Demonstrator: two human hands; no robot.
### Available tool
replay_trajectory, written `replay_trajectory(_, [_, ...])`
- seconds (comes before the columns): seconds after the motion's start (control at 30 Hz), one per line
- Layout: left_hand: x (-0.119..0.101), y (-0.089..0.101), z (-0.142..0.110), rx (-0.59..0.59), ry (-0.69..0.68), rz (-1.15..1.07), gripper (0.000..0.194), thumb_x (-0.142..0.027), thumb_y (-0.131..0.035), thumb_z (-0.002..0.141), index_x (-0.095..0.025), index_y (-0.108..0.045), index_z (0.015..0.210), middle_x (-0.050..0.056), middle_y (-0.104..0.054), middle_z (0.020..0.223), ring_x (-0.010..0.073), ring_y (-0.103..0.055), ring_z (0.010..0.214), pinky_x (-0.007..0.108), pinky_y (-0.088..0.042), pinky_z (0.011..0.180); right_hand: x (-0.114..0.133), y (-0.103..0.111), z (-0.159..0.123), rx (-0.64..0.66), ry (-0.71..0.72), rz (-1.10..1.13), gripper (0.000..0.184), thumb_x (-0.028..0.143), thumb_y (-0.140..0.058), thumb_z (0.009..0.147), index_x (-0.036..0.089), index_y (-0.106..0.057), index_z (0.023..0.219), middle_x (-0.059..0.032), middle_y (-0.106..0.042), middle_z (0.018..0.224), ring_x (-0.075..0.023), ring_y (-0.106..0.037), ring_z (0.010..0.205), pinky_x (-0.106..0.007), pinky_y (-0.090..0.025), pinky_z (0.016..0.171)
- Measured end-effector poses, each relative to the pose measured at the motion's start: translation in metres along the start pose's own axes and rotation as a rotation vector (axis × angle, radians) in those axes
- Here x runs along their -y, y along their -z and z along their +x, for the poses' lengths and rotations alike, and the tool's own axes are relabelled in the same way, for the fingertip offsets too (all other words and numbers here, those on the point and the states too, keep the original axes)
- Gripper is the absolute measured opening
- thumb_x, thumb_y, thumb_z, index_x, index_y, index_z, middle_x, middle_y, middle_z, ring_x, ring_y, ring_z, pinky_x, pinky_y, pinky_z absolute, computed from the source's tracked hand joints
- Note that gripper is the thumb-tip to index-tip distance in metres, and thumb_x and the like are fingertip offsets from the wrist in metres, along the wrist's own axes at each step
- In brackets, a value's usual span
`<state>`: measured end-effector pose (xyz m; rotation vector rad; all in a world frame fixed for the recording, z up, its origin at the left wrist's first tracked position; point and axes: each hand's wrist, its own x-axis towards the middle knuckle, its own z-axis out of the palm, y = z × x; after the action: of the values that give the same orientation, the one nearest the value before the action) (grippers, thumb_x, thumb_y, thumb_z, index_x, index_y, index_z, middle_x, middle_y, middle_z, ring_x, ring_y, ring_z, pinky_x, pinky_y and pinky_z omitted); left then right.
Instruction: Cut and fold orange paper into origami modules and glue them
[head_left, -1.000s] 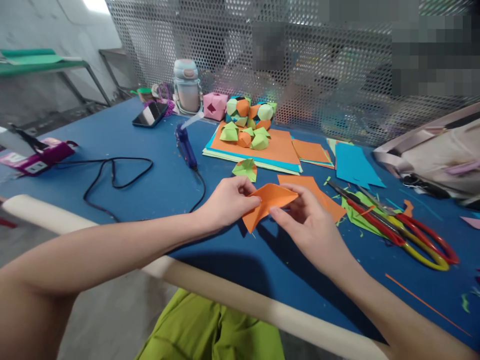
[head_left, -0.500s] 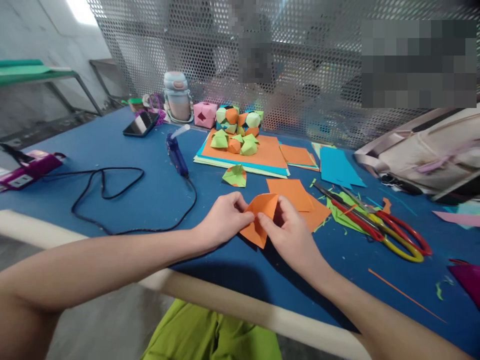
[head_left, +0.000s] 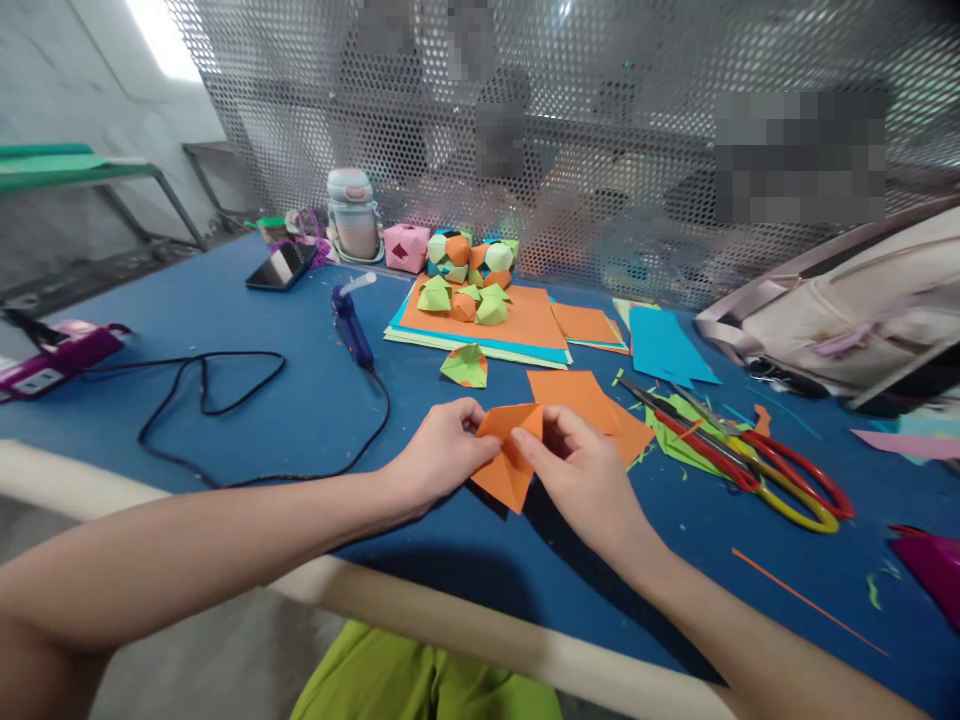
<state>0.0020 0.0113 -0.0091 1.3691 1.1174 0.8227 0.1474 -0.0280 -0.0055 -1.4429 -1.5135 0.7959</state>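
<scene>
A creased orange paper square [head_left: 512, 468] is held up over the blue table between both hands. My left hand [head_left: 448, 450] pinches its left side, thumb on the near face. On the other side, my right hand [head_left: 581, 468] grips the right edge, with the thumb across the front and the fingers behind, partly hidden. Just beyond the hands lies a small folded green-and-orange paper piece [head_left: 466, 367]. More orange sheets [head_left: 574, 392] rest flat behind my right hand.
Two pairs of scissors [head_left: 750, 450] lie among green scraps at right. A blue glue gun [head_left: 351, 325] with a looping black cord stands left. Paper stacks [head_left: 525, 310], folded paper balls [head_left: 450, 252], a bottle [head_left: 354, 215] and a phone [head_left: 281, 265] sit farther back.
The view has tilted up slightly, so everything sits a little lower in the picture. Both hands keep hold of the orange paper, whose top edge now looks flatter and less raised.
</scene>
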Motion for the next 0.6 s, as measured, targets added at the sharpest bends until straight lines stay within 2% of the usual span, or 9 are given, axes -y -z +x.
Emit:
replay_trajectory(0.1, [0.0016,-0.0008,0.0001,0.000,0.019,-0.029,0.011,-0.017,-0.058,0.062,-0.016,-0.048,0.066,-0.007,-0.051,0.060,0.0073,-0.047,0.054,0.018,-0.036,0.050,-0.0013,0.0021,0.0020,-0.047,0.099,-0.137,0.014,0.030,-0.051,0.082,0.019,-0.059,0.078,-0.0024,-0.062,0.073,-0.0166,-0.056,0.067,-0.030,-0.044,0.063])
replay_trajectory(0.2, [0.0030,-0.0013,0.0005,-0.011,0.031,-0.054,0.012,-0.016,-0.057,0.062,-0.016,-0.046,0.064,-0.007,-0.050,0.059,0.0070,-0.045,0.054,0.018,-0.035,0.049,-0.0005,0.0025,0.0017,-0.041,0.185,-0.177,0.014,0.027,-0.049,0.084,0.020,-0.061,0.081,-0.0030,-0.064,0.078,-0.0169,-0.058,0.071,-0.029,-0.045,0.066])
replay_trajectory(0.4, [0.0036,-0.0014,0.0006,-0.035,0.019,-0.111,0.018,-0.018,-0.060,0.061,-0.017,-0.042,0.060,-0.007,-0.045,0.055,0.0062,-0.041,0.052,0.019,-0.031,0.049,0.0018,-0.0020,-0.0004,0.019,0.078,-0.086,0.016,0.031,-0.056,0.079,0.019,-0.061,0.087,-0.0036,-0.066,0.081,-0.0177,-0.060,0.072,-0.030,-0.047,0.065])
replay_trajectory(0.6, [0.0009,-0.0014,-0.0012,-0.038,0.025,-0.196,0.018,-0.020,-0.064,0.061,-0.016,-0.047,0.062,-0.005,-0.050,0.059,0.0078,-0.046,0.057,0.021,-0.034,0.055,0.0007,-0.0033,0.0015,0.050,0.020,-0.046,0.018,0.026,-0.055,0.075,0.019,-0.062,0.091,-0.0031,-0.067,0.081,-0.0175,-0.060,0.071,-0.029,-0.046,0.063])
